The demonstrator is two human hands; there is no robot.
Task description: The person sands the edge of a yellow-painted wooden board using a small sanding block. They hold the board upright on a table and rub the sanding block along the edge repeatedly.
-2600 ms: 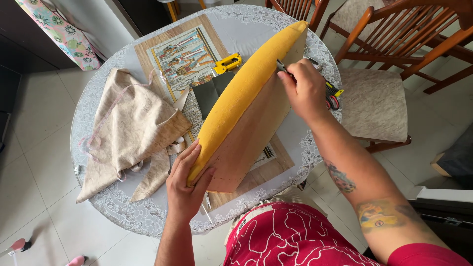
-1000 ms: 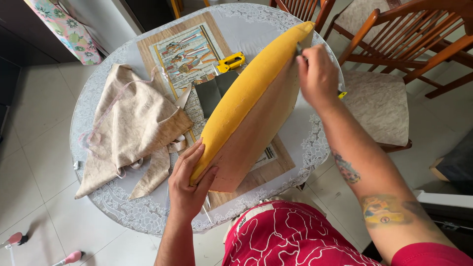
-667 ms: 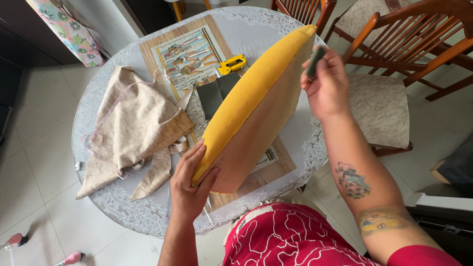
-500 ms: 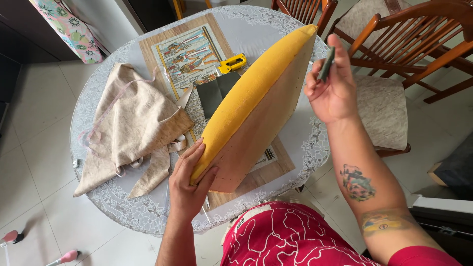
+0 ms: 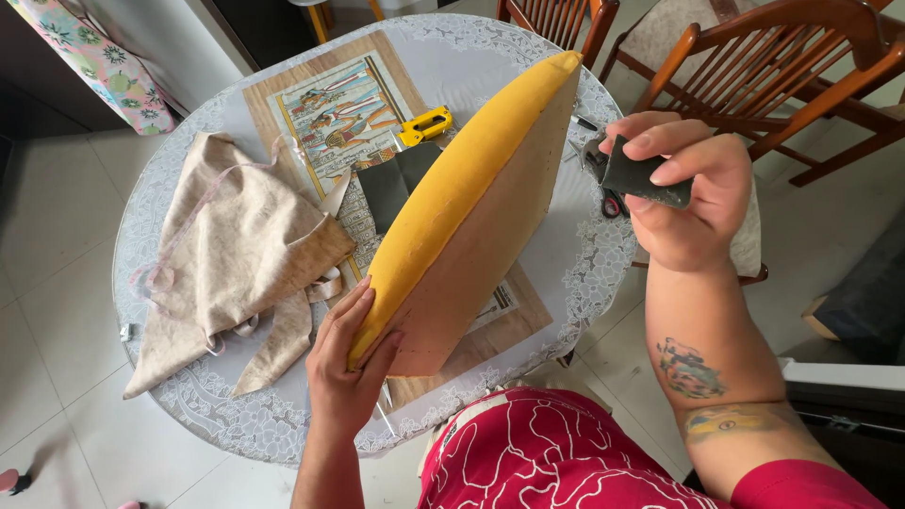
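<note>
Right hand: the right hand (image 5: 693, 193) is raised clear of the table, closed around a small dark folded piece (image 5: 646, 179), pinched between thumb and fingers; what the piece is made of cannot be told.
Direction from right hand: the seat cushion (image 5: 471, 198) lies to its left, apart from it, with a gap between the dark piece and the cushion's bare board side.
Left hand: the left hand (image 5: 347, 363) grips the near, lower end of the cushion, thumb on the board side and fingers wrapped over the yellow foam edge.
Cushion position: it stands on edge on the round table (image 5: 603, 273), tilted, the yellow foam facing left and the tan board facing right toward the raised hand.
Long axis: it runs from the near end at the left hand up and away to the far end by the wooden chairs (image 5: 754, 66), slanting to the right.
Nearer hand: the left hand is on the cushion; the right hand is level with its far half, not touching.
Beside the right hand: a red-handled tool (image 5: 608, 203) lies on the table just under it, partly hidden.
Further out: a yellow tool (image 5: 424, 124) and a dark sheet (image 5: 391, 184) lie behind the cushion; a beige cloth (image 5: 236, 254) is heaped on the table's left side.
</note>
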